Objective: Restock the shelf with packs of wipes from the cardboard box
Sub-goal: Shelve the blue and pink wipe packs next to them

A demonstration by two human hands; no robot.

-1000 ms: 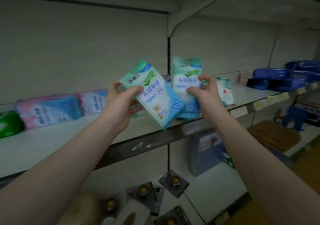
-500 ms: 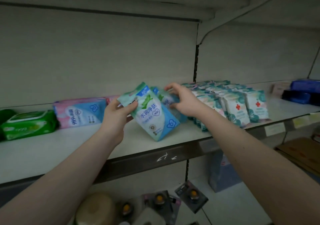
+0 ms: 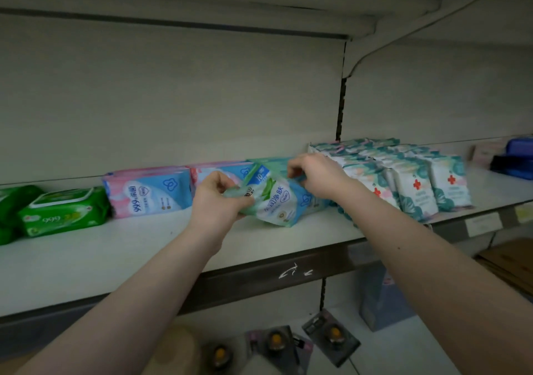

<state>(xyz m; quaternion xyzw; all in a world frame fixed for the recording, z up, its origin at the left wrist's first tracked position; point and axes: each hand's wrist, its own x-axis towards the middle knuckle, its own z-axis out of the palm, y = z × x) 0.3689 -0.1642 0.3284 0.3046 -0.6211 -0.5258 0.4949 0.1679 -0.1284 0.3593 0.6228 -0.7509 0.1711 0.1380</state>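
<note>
The left hand (image 3: pixel 215 201) grips a green-blue wipes pack (image 3: pixel 274 201) on the shelf (image 3: pixel 144 248); the right hand (image 3: pixel 317 175) pinches a pack behind it.

Shop, stocked shelf (image 3: pixel 161 255), price labels (image 3: pixel 482 224)

A pale back panel (image 3: pixel 173 101) closed off the shelving unit behind the goods, plain and dull in the dim, greenish light. A dark slotted upright (image 3: pixel 342 109) ran down it, dividing the unit into two bays. Overhead, the underside of an upper shelf (image 3: pixel 202 0) stretched across, carried on the right by a curved white bracket (image 3: pixel 403 37). The front edge of the middle level was a dark grey price rail (image 3: pixel 259 282) with small white scratch marks, and a blank label holder (image 3: pixel 483 224) sat farther right on it. Below, a lower white shelf board (image 3: pixel 389 351) showed, also in shadow.
</note>
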